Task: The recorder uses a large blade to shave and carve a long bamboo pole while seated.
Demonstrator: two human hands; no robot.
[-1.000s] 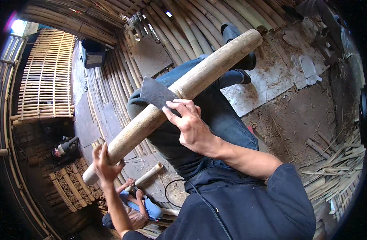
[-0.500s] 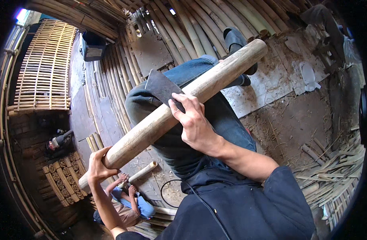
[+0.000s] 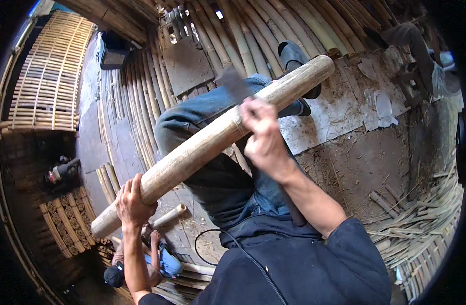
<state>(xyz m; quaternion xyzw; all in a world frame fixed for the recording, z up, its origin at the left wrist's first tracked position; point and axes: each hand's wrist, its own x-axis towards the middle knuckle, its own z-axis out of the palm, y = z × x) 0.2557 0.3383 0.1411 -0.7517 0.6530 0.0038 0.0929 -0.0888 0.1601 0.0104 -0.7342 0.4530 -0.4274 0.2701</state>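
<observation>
A thick bamboo pole [image 3: 192,157] lies diagonally across my bent leg, its near end at lower left and its far end at upper right. My left hand [image 3: 135,202] is wrapped round the pole near its lower-left end. My right hand [image 3: 266,137] is closed on a broad-bladed machete [image 3: 235,84], gripping near the base of the blade beside the middle of the pole. The dark blade is blurred and points up and left. Its long handle passes beneath my right forearm, mostly hidden. Whether the edge touches the bamboo I cannot tell.
Another person [image 3: 146,259] with a thinner bamboo length [image 3: 169,215] sits at lower left. Long bamboo poles [image 3: 248,35] cover the floor ahead. Split strips [image 3: 421,218] are heaped at right, near a white sheet [image 3: 334,117]. A bamboo slat rack [image 3: 52,71] is at upper left.
My right hand and the machete have moved up and right along the pole, the blade now turned more edge-on. My left hand has changed its hold, fingers now over the pole's top.
</observation>
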